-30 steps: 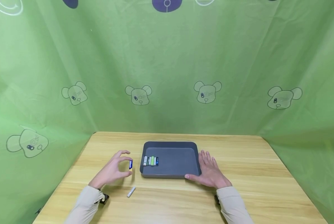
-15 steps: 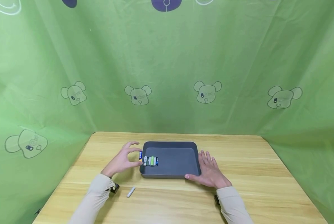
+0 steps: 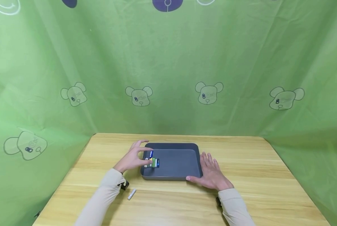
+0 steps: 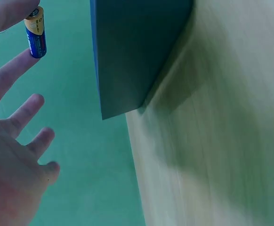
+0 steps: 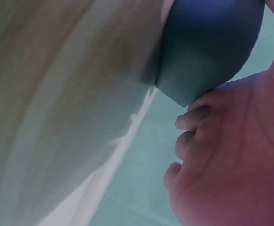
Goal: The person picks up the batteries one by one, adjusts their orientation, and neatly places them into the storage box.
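Observation:
Between thumb and forefinger, my left hand [image 3: 131, 160] pinches a blue-and-yellow battery [image 4: 36, 35] by its two ends. In the head view that hand is over the left side of a dark grey tray [image 3: 179, 163], above a row of batteries [image 3: 154, 163] in it. The hand's thumb covers part of the row. The other left fingers are spread apart. My right hand [image 3: 212, 173] rests against the tray's right wall, its fingers straight and its thumb at the near right corner. In the right wrist view, the right hand [image 5: 231, 155] touches the tray's outer side.
One white battery [image 3: 132, 194] lies on the wooden table [image 3: 168, 207], in front of the tray and to its left, close to the left sleeve [image 3: 102, 191]. A green curtain [image 3: 168, 119] with bear drawings hangs behind the table and along its sides.
My left hand has carried the blue-and-yellow battery rightward and slightly away from me, from beside the tray to over its left part. The right hand and the tray have stayed put.

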{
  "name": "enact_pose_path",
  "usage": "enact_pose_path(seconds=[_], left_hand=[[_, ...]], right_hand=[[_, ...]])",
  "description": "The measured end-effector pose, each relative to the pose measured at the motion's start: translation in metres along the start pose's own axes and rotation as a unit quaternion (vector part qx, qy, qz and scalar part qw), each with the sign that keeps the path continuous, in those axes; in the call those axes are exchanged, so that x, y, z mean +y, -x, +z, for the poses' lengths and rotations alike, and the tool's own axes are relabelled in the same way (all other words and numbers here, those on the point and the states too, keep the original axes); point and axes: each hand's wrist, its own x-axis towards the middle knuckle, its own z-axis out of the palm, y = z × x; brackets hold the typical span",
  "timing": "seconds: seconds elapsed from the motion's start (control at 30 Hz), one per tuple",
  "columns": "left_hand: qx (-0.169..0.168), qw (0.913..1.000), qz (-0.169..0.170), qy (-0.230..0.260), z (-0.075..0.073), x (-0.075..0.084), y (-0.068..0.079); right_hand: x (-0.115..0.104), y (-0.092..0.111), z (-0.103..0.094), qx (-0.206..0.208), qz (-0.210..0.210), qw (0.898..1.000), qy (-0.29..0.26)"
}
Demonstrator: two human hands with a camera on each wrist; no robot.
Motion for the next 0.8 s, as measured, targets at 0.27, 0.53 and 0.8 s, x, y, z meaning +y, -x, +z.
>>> enact_pose_path(seconds=[0.27, 0.53, 0.8], left_hand=[[0.001, 0.9995, 0.027, -0.018, 0.015, 0.000, -0.014], [-0.001, 0.9993, 0.022, -0.031, 0.028, -0.004, -0.018], [-0.006, 0.9992, -0.001, -0.040, 0.040, -0.010, -0.020]], right_hand=[[0.001, -0.001, 0.000, -0.003, 0.000, 1.000, 0.004], [0.002, -0.001, 0.002, -0.006, 0.003, 1.000, -0.001], [0.001, -0.001, 0.001, -0.011, 0.005, 1.000, -0.005]])
